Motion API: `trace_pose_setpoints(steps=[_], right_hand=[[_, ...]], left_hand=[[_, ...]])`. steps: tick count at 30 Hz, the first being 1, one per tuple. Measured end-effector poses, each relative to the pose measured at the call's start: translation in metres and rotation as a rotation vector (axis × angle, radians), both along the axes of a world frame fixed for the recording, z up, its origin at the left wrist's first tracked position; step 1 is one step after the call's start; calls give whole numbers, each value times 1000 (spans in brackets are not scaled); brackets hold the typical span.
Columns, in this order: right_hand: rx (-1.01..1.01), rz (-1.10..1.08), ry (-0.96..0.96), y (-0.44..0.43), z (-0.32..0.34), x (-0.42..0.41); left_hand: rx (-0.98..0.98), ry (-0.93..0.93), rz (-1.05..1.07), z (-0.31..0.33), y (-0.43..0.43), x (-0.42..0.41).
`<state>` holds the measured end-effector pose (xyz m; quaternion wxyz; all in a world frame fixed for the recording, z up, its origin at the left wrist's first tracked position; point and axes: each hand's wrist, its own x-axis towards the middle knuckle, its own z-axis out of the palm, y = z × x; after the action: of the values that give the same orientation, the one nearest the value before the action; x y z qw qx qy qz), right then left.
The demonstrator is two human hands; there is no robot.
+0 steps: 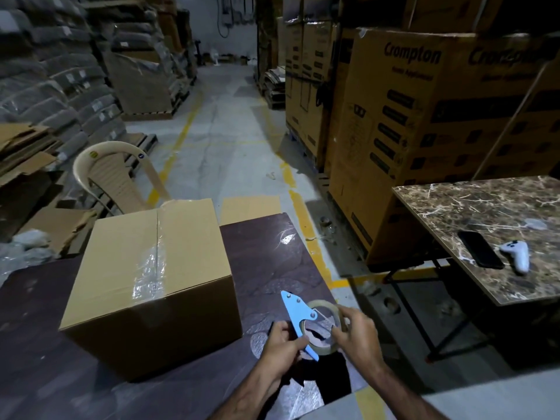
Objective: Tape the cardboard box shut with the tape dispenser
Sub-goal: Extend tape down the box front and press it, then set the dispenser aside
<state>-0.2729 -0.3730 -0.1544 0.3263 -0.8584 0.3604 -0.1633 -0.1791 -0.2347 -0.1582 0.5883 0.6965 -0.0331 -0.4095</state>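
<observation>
Head view, left to right: the cardboard box point(151, 286) sits on the dark table point(272, 262), flaps down, clear tape already along its top seam. Just right of it, the left hand point(283, 344) grips the blue tape dispenser point(298, 318) by its frame, while the right hand point(357, 334) pinches the tape roll point(327, 322), probably to steady it and find the loose end.

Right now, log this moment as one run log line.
phase: tape prep | left hand: on tape dispenser | right hand: on tape roll | cardboard box: closed, seam taped
</observation>
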Motion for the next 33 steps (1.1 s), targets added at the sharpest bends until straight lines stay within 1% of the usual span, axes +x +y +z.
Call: trace_pose_setpoints(steps=[3,6,8,10,14,16,18,19,20,22,24,25,27,28,29,30,31,32,33], right_hand=[[-32,27,-202,-1,32,9],[-79,60,-397,7,70,22],[-106,79,-506,15,97,33],[-88,109,-586,24,118,46],[2,161,-671,50,152,71],[-31,145,-693,63,168,83],[-69,100,-675,74,178,95],[-26,86,-661,79,182,100],[76,92,-654,87,186,105],[378,150,-686,105,198,115],[710,220,-707,122,214,124],[817,262,-689,129,219,129],[918,370,-620,141,227,140],[941,424,-588,146,228,146],[957,466,-561,151,228,152],[975,488,-541,156,228,158],[992,490,-534,161,227,164],[1019,480,-540,165,228,169],[1048,472,-553,169,228,174]], left_hand=[[-138,-111,58,21,6,7],[-159,-281,96,54,15,9],[-230,-375,148,72,20,10],[-294,-469,238,86,27,11],[-399,-614,469,107,43,21],[-428,-700,546,119,53,25],[-443,-762,610,126,64,32],[-442,-791,640,129,71,37],[-435,-822,659,129,78,43],[-420,-871,677,128,92,54],[-351,-980,688,134,107,61],[-332,-1035,687,139,117,65],[-354,-1083,681,151,130,74],[-336,-1089,628,156,136,80],[-283,-1068,565,162,140,83],[-226,-1053,551,163,145,87],[-220,-1063,557,161,151,89],[-221,-1051,613,158,154,91],[-227,-1015,628,154,158,91]])
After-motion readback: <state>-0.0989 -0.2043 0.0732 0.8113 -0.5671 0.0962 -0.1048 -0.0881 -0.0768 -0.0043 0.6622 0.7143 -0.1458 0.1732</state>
